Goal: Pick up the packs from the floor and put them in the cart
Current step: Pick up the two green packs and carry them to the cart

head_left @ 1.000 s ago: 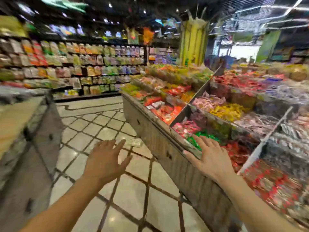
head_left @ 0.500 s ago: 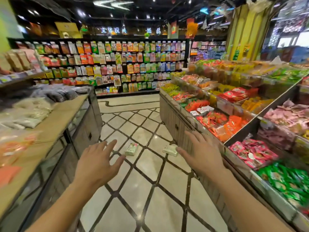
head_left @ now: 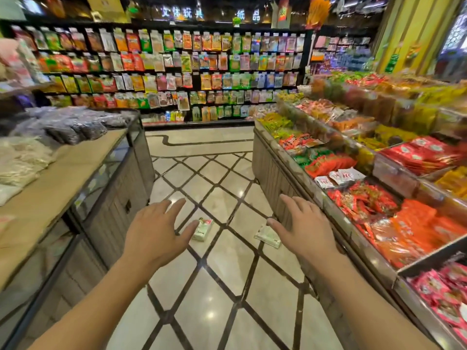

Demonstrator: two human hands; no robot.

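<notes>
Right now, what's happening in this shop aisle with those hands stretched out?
A person stands in a shop aisle with both bare hands held out, empty and open. The left hand and right hand hover above two small white-and-green packs lying on the tiled floor: one pack by the left fingertips, the other pack near the right thumb. Neither is picked up yet. No cart is in view.

Just two bare arms in shot

Left hand (head_left: 154, 231) and right hand (head_left: 304, 227) bare, forearms uncovered, sleeves out of view.
</notes>
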